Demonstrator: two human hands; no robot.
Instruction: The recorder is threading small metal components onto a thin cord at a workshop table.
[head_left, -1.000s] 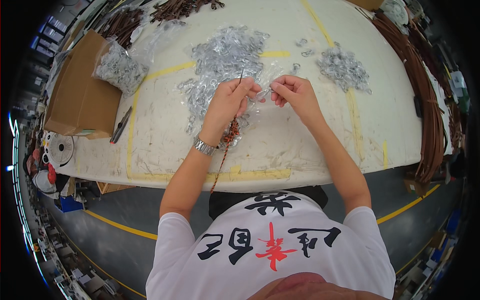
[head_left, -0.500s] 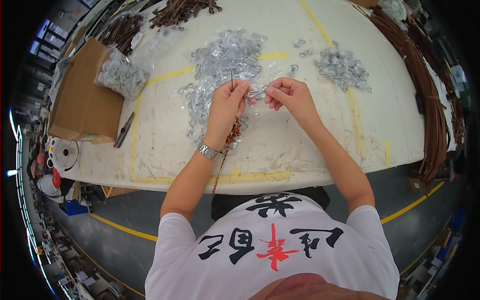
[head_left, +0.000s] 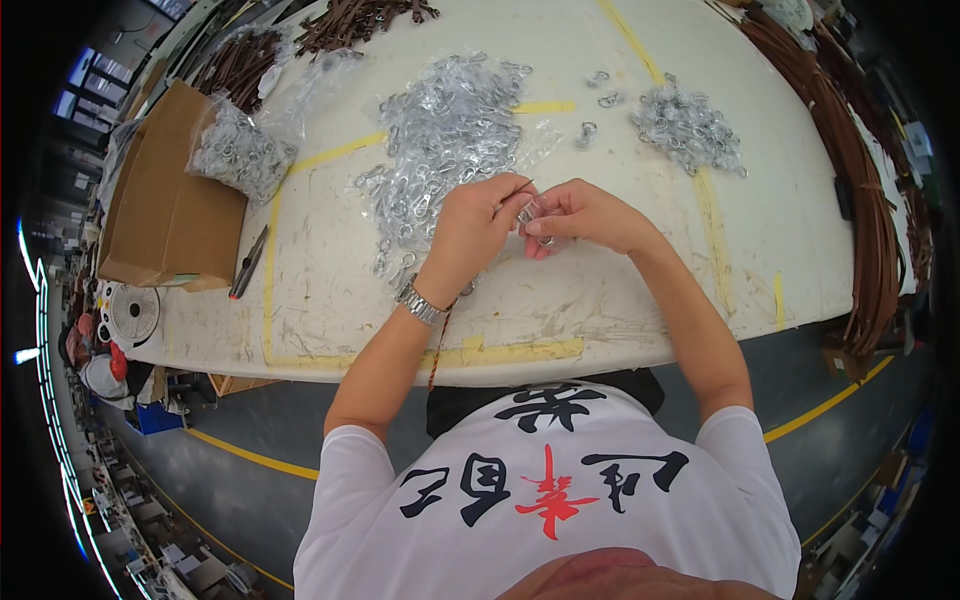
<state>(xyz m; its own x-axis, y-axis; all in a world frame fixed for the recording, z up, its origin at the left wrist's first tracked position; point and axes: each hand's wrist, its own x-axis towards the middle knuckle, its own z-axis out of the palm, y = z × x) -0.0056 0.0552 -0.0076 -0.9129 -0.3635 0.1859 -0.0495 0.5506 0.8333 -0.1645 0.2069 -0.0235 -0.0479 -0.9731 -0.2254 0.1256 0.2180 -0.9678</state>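
My left hand [head_left: 478, 222] is closed around a thin dark pointed tool [head_left: 524, 187], its tip standing out past the fingers. A reddish-brown cord [head_left: 437, 350] hangs below that wrist toward the table edge. Close beside it, my right hand [head_left: 590, 218] pinches a silver metal clasp [head_left: 543, 238] in clear plastic, and the fingertips of both hands meet at it. Just beyond the left hand spreads a big pile of similar clasps in clear bags [head_left: 445, 130]. A smaller pile of clasps [head_left: 688, 130] lies to the far right, with a few single ones [head_left: 586, 133] between.
At the left stand a cardboard box [head_left: 165, 200] and a clear bag of clasps [head_left: 240, 155], with a box cutter [head_left: 248, 262] nearby. Brown straps [head_left: 870, 220] lie along the right edge, and more brown straps [head_left: 360, 22] at the back. Yellow tape [head_left: 520, 350] marks the white table.
My hands have come together and slightly nearer to me. The pointed tool has tilted from upright toward the right, and the clasp has turned downward in my right fingers.
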